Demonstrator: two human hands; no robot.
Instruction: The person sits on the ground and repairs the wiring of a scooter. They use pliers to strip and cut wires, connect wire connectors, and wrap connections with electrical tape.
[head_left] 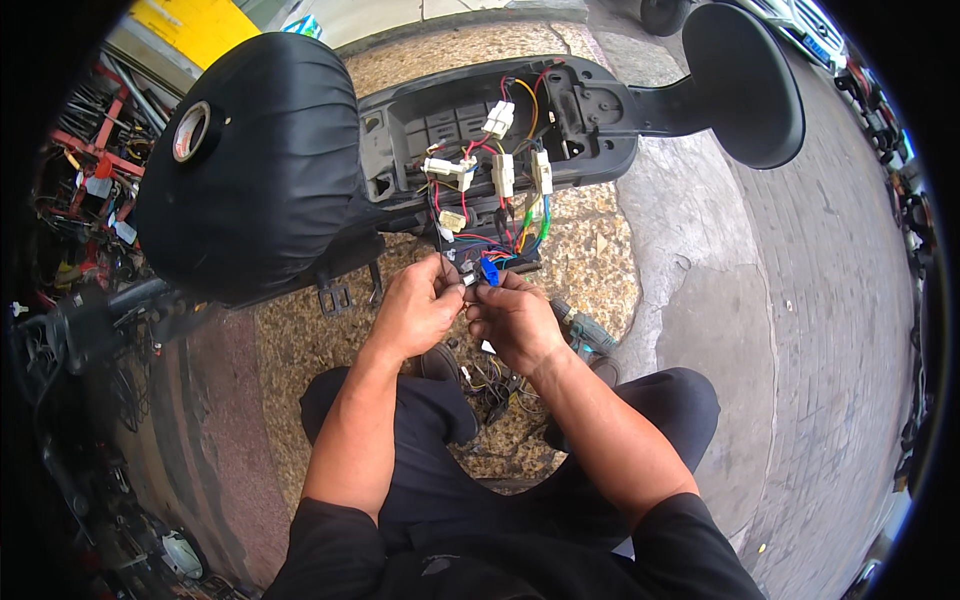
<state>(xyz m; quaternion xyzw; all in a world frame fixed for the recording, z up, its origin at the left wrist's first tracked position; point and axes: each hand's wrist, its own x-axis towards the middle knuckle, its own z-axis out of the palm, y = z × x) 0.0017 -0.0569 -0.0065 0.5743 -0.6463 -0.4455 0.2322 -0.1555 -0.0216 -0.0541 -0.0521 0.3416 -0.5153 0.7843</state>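
Both grips pinched together at centre: left hand (420,308) on a black wire (441,255), right hand (512,322) clamped on a small blue connector (489,271). At 5 o'clock of the hands, a green drill (585,332) on the floor. At 12 o'clock, open scooter panel (480,125), white plugs (503,172) dangling loose. Looks mid-job: wiring exposed, joins unfinished, panel not closed.

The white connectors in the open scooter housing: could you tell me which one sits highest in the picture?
The white connector near the yellow wire, angled at the top; the others hang lower, nearer the hands.
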